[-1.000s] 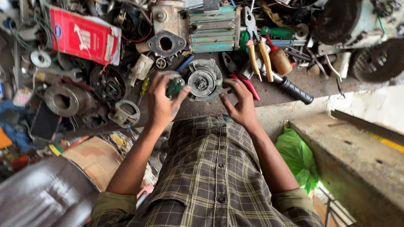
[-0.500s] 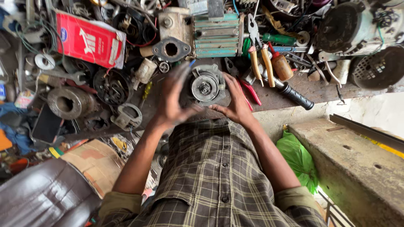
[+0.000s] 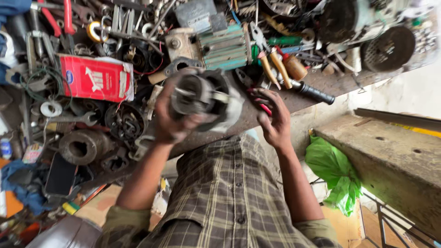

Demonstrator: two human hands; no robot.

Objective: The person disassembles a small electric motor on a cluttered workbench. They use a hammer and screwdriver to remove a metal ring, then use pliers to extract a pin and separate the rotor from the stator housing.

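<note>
Mid-inspection, by the look of it: round motor housing (image 3: 204, 98) lifted off the cluttered tabletop (image 3: 321, 87), gripped from below in curled left hand (image 3: 172, 121); right hand (image 3: 273, 119) just beside, half open, holding nothing; probably needs steadying grip from right next.

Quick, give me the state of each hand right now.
Left hand: closed in a grip on the round motor part, lifted off the bench.
Right hand: open, fingers spread, holding nothing, beside the motor part.
</note>
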